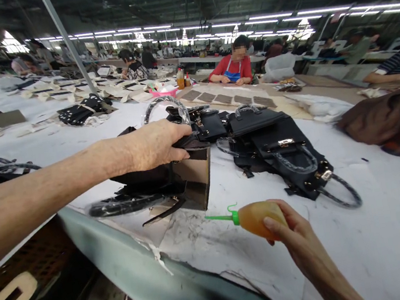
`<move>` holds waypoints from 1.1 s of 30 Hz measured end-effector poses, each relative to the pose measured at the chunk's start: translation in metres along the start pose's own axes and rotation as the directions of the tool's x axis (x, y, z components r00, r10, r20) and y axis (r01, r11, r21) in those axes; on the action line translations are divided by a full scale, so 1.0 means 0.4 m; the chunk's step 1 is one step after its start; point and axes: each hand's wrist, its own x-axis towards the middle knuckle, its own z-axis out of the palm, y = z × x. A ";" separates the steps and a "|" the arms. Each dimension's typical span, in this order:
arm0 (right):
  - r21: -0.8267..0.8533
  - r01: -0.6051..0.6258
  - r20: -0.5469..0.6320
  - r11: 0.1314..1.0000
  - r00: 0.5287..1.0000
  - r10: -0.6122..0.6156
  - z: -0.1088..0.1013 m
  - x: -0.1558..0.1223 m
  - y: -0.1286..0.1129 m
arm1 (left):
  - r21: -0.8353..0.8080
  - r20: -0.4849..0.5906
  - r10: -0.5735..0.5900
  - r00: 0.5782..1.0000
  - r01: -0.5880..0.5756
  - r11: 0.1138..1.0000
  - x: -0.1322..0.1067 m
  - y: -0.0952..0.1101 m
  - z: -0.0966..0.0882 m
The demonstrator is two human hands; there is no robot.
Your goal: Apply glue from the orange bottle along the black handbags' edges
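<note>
My left hand (150, 146) grips the upper edge of a black handbag (144, 178), thumb and fingers pinched over it. The bag lies tipped on the table with its brown inside (198, 177) showing towards the right. One plastic-wrapped handle stands up behind my hand; another lies along the near side. In my right hand (287, 227) is a squeeze bottle (260, 216) of amber liquid, probably glue. Its thin green nozzle points left, a short distance from the bag and not touching it. The bottle's green cap hook sticks up from the neck.
Several finished-looking black handbags (277, 143) lie piled to the right on the white table (394, 241). Flat brown panels (220, 98) are laid out further back, before a co-worker in red (235, 67). A brown bag (390, 116) sits far right; a crate (40, 264) stands below the table's left edge.
</note>
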 end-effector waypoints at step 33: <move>-0.250 0.116 0.001 0.961 0.993 -0.119 0.040 0.167 0.098 | 0.055 -0.121 -0.088 0.989 0.095 0.994 -0.058 0.106 0.168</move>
